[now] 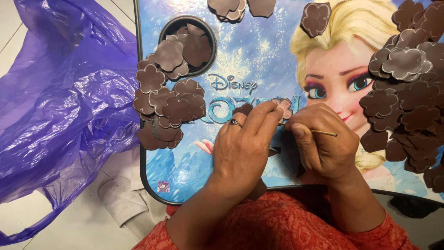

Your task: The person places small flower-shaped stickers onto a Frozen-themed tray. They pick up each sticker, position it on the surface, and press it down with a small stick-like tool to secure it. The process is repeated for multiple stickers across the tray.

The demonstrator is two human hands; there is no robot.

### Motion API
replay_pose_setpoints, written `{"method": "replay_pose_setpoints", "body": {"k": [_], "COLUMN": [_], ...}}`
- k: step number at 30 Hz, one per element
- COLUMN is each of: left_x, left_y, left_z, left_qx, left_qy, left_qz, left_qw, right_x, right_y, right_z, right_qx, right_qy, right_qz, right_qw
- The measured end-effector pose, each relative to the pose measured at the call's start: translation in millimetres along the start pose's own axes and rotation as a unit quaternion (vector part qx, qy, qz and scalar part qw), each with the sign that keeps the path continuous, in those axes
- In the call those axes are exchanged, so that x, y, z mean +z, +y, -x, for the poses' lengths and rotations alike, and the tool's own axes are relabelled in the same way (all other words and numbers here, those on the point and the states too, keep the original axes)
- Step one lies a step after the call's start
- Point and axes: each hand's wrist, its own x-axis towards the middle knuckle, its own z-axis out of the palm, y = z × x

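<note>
The left hand [245, 148], a ring [235, 122] on one finger, pinched a small brown flower cutout [283, 107] at its fingertips. The right hand [323, 146] was closed around a thin stick [323, 133], its tip touching the cutout between the hands. Both rested on a blue tray [249, 60]. Heaps of brown cutouts lay left [164, 109] and right [407, 102] of the hands; a purple bag [60, 106] lay far left.
</note>
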Motion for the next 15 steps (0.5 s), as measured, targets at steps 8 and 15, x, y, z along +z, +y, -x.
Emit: {"method": "replay_pose_setpoints", "body": {"k": [8,15], "left_x": [-0.2,0.8], "left_y": [0.7,-0.5], "left_z": [-1.4,-3.8], "left_qx": [-0.010,-0.011], "left_qy": [0.009,0.007], "left_qz": [0.013,0.014], "left_qw": [1.000,1.000], "right_x": [1.6,2.9], "right_y": [0.1,3.0], "right_z": [0.2,1.4], "right_qx": [0.001,-0.007], "right_qy": [0.001,0.010], "right_qz": [0.001,0.013], "right_qw": [1.000,1.000]}}
